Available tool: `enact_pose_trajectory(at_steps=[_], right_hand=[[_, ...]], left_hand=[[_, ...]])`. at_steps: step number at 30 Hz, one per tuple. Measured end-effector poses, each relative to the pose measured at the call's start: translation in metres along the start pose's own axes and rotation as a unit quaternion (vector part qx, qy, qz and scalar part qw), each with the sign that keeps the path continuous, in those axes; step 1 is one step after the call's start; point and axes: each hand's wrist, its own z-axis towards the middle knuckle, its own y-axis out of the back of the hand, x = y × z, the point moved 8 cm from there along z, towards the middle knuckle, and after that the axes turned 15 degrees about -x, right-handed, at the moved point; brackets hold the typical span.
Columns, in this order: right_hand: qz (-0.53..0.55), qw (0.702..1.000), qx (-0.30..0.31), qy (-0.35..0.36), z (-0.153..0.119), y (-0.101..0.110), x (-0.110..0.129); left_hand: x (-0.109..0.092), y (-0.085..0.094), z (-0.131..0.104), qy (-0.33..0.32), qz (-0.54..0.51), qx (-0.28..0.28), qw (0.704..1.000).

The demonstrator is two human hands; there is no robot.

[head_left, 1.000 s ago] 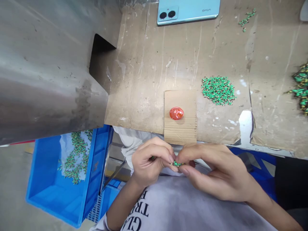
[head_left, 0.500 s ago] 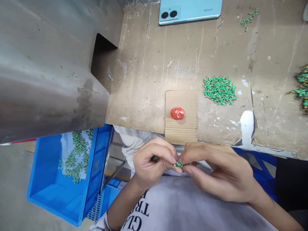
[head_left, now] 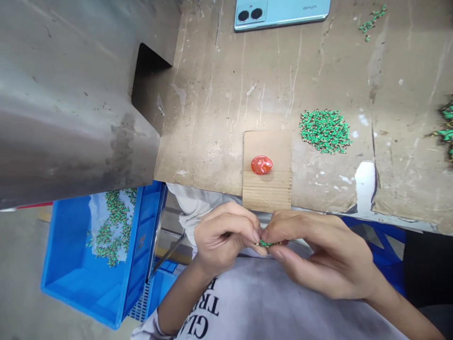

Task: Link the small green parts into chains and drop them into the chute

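My left hand (head_left: pixel 224 236) and my right hand (head_left: pixel 320 257) meet fingertip to fingertip just off the table's front edge. Between the fingertips is a small green piece (head_left: pixel 264 243) with yellowish ends; both hands pinch it, and the fingers cover much of it. Beyond the hands, a glossy red oval dish (head_left: pixel 262 165) sits on a small cardboard rectangle (head_left: pixel 267 196). To its right, a heap of tiny green pieces with brown and pale ends (head_left: pixel 324 131) lies on the cardboard-covered table (head_left: pixel 212 141).
A light blue phone (head_left: pixel 283 12) lies at the back. More green pieces lie at the far right (head_left: pixel 448 134) and back right (head_left: pixel 371 21). A metal housing (head_left: pixel 71 108) fills the left side. Below it is a blue bin (head_left: pixel 81 288) holding many green pieces (head_left: pixel 111 226).
The view has shifted slightly. A bit of green that showed inside my left hand's curled fingers is now out of sight; both hands keep their pinch in nearly the same place.
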Motion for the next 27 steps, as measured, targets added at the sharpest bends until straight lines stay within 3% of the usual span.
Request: enact_pose_trajectory(at_steps=[9, 13, 18, 27], right_hand=[[-0.034, 0.999, 0.024, -0.03, -0.002, -0.002, -0.001], [-0.05, 0.997, 0.051, -0.007, -0.003, -0.004, -0.001], [-0.037, 0.996, 0.036, 0.067, -0.004, 0.001, 0.002], [-0.071, 0.994, 0.037, 0.08, -0.009, 0.005, 0.001]], left_hand=[[-0.01, -0.002, -0.007, -0.043, 0.085, 0.026, 0.995], [-0.01, -0.002, -0.009, -0.053, 0.094, 0.024, 0.994], [-0.011, 0.0, 0.001, -0.063, 0.083, 0.006, 0.995], [-0.018, -0.001, 0.003, -0.034, 0.117, 0.031, 0.992]])
